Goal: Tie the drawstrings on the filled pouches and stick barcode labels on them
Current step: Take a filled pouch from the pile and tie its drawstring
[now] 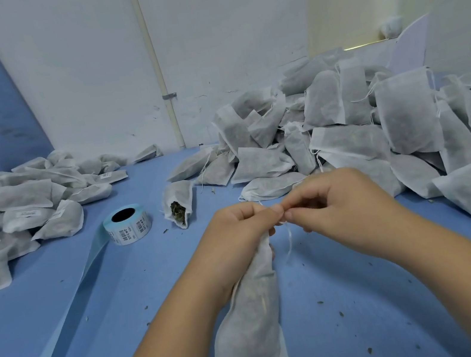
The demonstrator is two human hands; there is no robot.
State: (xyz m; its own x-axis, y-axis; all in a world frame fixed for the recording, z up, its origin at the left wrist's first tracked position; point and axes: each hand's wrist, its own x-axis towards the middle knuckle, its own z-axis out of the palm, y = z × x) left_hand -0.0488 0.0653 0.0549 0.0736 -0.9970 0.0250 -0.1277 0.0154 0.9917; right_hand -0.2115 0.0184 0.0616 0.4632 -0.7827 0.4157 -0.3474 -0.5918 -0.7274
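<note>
Left hand (239, 234) grips pouch (251, 311) neck, body hanging toward the person; right hand (336, 204) pinches drawstring (289, 238) just beside it.

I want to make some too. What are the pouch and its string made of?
The pouch looks like thin white non-woven fabric, matte and soft: the dark filling shows through it. The string seems a thin white cord, maybe cotton; too fine to tell.

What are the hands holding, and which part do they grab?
The left hand grips the filled pouch at its gathered neck; the right hand pinches the drawstring close to that neck.
</note>
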